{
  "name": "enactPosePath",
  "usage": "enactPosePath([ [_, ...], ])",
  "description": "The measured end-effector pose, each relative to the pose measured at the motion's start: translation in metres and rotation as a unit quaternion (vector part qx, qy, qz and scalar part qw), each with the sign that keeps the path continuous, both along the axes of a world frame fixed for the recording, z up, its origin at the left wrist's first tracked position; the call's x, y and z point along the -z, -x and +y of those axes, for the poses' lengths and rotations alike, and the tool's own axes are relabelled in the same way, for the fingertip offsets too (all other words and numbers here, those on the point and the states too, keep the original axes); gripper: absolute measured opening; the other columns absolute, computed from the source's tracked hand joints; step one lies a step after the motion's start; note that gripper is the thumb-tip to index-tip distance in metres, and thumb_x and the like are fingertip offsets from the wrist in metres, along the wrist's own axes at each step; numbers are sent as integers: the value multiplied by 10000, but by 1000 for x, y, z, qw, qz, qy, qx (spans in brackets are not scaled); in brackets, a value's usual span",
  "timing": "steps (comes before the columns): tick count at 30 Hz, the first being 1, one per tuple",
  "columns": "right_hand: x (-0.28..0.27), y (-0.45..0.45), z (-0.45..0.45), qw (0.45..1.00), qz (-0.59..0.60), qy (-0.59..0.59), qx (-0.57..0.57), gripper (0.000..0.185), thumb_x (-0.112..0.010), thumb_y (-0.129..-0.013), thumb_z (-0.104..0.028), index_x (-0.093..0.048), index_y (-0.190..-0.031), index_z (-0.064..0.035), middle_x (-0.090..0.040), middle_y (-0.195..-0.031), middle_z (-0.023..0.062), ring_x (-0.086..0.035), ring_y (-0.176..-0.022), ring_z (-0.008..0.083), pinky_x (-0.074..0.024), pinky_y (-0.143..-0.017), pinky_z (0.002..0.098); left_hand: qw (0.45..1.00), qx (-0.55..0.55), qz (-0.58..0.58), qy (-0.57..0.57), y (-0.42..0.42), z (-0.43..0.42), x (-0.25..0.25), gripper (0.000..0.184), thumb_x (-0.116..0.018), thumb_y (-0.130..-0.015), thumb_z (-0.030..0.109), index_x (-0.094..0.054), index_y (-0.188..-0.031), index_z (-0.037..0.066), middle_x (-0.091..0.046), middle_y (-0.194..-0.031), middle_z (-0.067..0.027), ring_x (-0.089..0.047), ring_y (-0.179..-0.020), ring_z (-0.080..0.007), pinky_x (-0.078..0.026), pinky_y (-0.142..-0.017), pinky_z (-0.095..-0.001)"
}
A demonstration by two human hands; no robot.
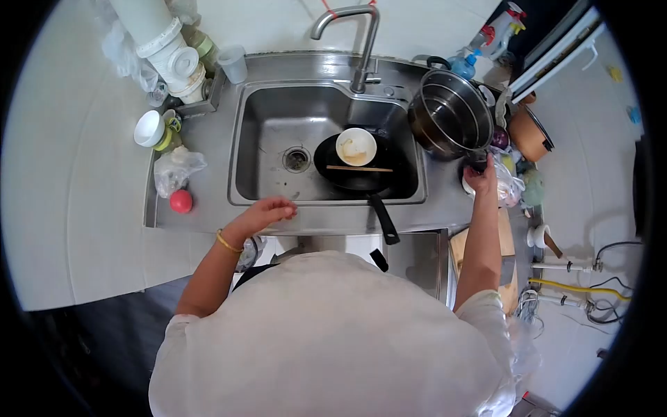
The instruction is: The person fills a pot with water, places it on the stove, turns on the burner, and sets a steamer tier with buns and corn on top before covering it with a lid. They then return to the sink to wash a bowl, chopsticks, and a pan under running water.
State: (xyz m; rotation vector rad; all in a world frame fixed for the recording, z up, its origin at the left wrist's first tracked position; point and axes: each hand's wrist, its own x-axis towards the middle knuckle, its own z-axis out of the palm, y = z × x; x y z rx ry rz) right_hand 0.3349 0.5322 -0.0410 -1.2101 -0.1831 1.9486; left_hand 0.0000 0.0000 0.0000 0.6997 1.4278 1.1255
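Note:
My right hand (481, 179) is closed around the near handle of a deep steel pot (425, 132), which sits tilted at the sink's right edge. The pot's inside shows no food. My left hand (272, 210) hovers at the sink's front rim, holding nothing, with its fingers loosely bent. Inside the steel sink (267, 139) lies a black frying pan (333, 177), its handle sticking out over the front edge. On the pan rest a white bowl (356, 154) with food residue and a pair of chopsticks (359, 169).
A steel faucet (368, 42) arches over the sink's back. To the left are a red ball-like item (180, 201), a plastic bag (177, 170) and a white bowl (149, 129). An orange-brown pot (529, 135), bagged produce (511, 186) and spray bottles (497, 38) crowd the right.

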Motion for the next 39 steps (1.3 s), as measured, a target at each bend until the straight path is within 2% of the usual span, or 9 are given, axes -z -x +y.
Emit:
enactPosePath([
  [5,-12,59,-24,984,-164,-44,43,235,-614,-772,-232,-555,-931,-70,-556,-1037,121,-517,-960,272,-408,-872,486,996,-68,-59,8,64,5,-3,267,-548,-869,257,-570,-1049,61,-602,-987,-29,-551,-944,-130,-432,-834,-273],
  [6,-13,58,-26,997,30,-69,-12,210,-545,-765,-111,-518,-937,8,-510,-1096,177,-467,-1030,320,-402,-911,516,994,-84,-68,18,67,2,1,265,-544,-869,267,-575,-1042,68,-602,-979,-29,-549,-934,-124,-428,-826,-269],
  [8,-18,65,-24,997,65,-40,14,162,-522,-744,-57,-509,-883,25,-544,-997,189,-498,-982,358,-387,-930,542,990,-117,-69,32,82,-3,4,263,-537,-870,287,-586,-1028,83,-603,-964,-28,-546,-914,-112,-419,-811,-262],
  [15,-97,64,-144,992,8,-122,-8,150,-457,-702,33,-483,-851,37,-537,-1038,187,-453,-1110,360,-355,-976,556,972,-188,-142,6,93,3,27,324,-518,-872,331,-555,-1075,81,-591,-1000,-25,-547,-930,-131,-417,-825,-293],
  [21,-131,75,-213,987,-37,-71,-141,22,-526,-706,-4,-507,-695,-7,-530,-920,142,-514,-997,326,-456,-889,500,954,-248,-169,-4,91,43,34,510,-482,-878,430,-464,-1222,54,-532,-1182,-79,-526,-1052,-192,-392,-899,-341],
  [26,-119,130,-232,952,39,-67,-296,52,-538,-720,-51,-520,-675,-32,-523,-1099,169,-519,-1004,341,-407,-934,484,912,-359,-196,-19,107,87,45,574,-471,-877,458,-429,-1279,51,-500,-1257,-105,-484,-1147,-233,-359,-971,-383],
  [29,-105,155,-225,925,60,-87,-366,13,-527,-710,-66,-523,-698,-67,-523,-1133,151,-522,-1051,317,-390,-941,510,920,-242,-275,-141,136,94,33,532,-494,-868,447,-495,-1215,43,-565,-1171,-99,-536,-1080,-217,-406,-943,-372],
  [33,-90,192,-197,884,66,-122,-446,25,-527,-726,-83,-510,-721,-101,-542,-1103,135,-545,-1024,294,-425,-892,520,927,-172,-332,6,170,84,32,292,-539,-813,180,-590,-1040,3,-633,-1010,-126,-620,-903,-225,-505,-811,-353],
  [39,-67,254,-124,815,-111,-185,-537,243,-561,-836,-296,-554,-877,-57,-561,-1009,105,-575,-867,212,-497,-768,434,897,-324,-302,2,146,89,25,188,-449,-658,6,-582,-791,3,-615,-773,-87,-608,-771,-231,-518,-721,-354],
])
